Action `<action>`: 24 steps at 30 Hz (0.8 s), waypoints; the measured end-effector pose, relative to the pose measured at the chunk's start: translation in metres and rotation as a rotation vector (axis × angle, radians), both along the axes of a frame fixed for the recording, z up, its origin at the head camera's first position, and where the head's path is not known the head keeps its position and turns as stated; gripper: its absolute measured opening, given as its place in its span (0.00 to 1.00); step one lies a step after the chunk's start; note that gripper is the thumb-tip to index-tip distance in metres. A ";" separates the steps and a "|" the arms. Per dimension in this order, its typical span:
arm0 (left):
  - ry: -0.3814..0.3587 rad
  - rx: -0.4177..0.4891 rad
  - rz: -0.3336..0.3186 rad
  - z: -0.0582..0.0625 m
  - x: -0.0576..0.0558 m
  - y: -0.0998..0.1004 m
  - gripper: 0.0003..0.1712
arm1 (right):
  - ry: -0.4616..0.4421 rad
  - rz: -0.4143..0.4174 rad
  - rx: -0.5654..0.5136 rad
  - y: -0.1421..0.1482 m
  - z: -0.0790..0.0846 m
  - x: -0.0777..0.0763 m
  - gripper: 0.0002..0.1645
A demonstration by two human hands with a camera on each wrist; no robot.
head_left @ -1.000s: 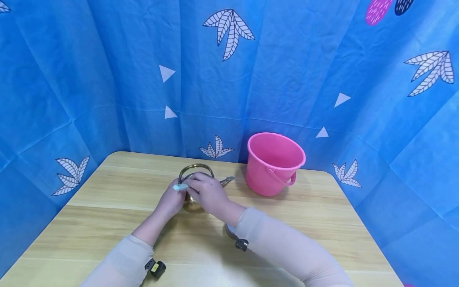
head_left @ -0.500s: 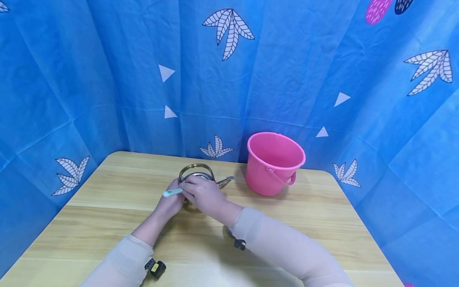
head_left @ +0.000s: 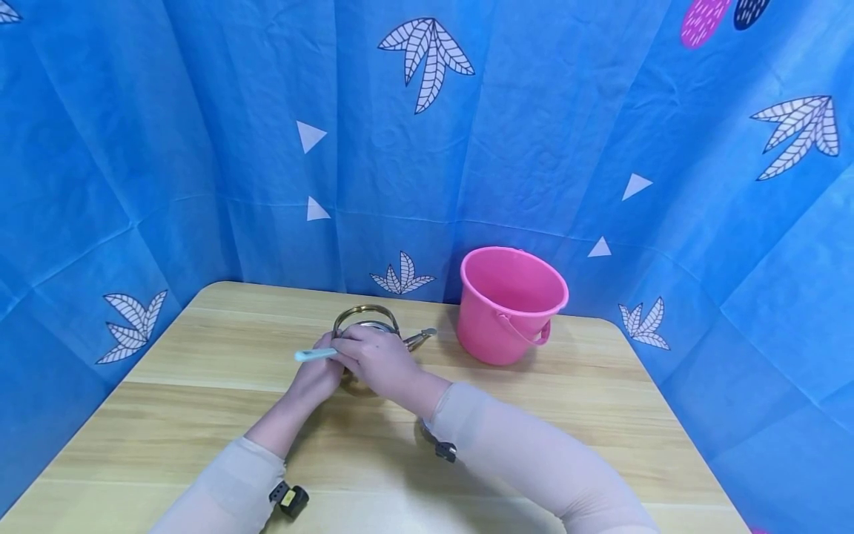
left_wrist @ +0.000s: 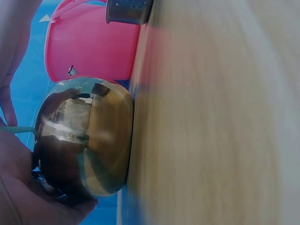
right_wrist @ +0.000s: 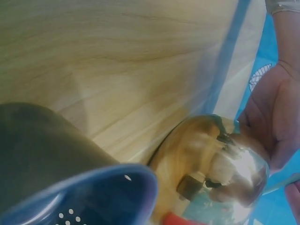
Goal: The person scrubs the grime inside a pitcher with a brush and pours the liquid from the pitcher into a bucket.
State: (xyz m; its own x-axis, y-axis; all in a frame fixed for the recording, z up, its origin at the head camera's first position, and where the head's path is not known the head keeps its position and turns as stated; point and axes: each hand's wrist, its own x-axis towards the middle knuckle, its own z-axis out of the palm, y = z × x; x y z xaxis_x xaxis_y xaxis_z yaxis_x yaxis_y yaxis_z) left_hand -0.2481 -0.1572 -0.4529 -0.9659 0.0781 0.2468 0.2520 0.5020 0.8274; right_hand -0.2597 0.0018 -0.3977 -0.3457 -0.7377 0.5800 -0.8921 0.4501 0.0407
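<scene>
Kettle (left_wrist: 84, 136): the shiny gold one stands upright on your wooden table (head_left: 574, 423), toward 11 o'clock of its middle, if you take noon as the far edge in the head view; its arched handle (head_left: 365, 308) stands up at the back, and its spout (head_left: 420, 339) points toward 2 o'clock.
Left hand (head_left: 316, 374): at the kettle's 8 o'clock side, fingers bent around its edge so that you grip it; part of this hand is hidden behind the other.
Right hand (head_left: 380, 360): above the kettle's near side, almost closed, thumb and fingers pinching a thin stick; your forearm comes in from 4 o'clock.
Pale green stick (head_left: 316, 355): one end sticks out toward 9 o'clock, over your left hand; you cannot tell from these views where the other end lies, as fingers and kettle hide it.
Pink bucket (head_left: 490, 337): upright toward 2 o'clock from the kettle, well short of touching it, just beyond the spout's tip; its carrying loop (head_left: 527, 335) hangs at the 5 o'clock side.
Blue vessel (right_wrist: 108, 192): toward 5 o'clock from the kettle, mostly under your right forearm; white dots show inside it.
Curtain (head_left: 547, 111): blue with white leaves, behind the table and along its 9 and 3 o'clock sides.
</scene>
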 end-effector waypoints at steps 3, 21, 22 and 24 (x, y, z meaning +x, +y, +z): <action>-0.059 -0.011 -0.002 0.001 0.000 0.000 0.21 | -0.008 -0.019 0.011 -0.001 0.002 -0.001 0.08; -0.122 -0.098 0.052 0.000 -0.007 -0.001 0.28 | -0.170 -0.132 -0.011 -0.007 0.015 -0.019 0.13; -0.120 -0.097 0.047 0.000 -0.006 -0.001 0.29 | -0.176 -0.137 -0.007 -0.008 0.016 -0.019 0.14; -0.105 -0.097 0.037 -0.001 -0.006 -0.001 0.29 | -0.188 -0.137 -0.005 -0.008 0.018 -0.020 0.14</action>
State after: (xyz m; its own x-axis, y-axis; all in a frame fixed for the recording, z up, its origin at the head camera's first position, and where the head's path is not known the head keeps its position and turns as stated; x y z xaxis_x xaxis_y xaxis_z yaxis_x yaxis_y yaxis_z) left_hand -0.2544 -0.1579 -0.4537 -0.9887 0.0602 0.1371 0.1461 0.5886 0.7951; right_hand -0.2794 -0.0061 -0.3801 -0.5448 -0.6735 0.4996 -0.8143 0.5672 -0.1232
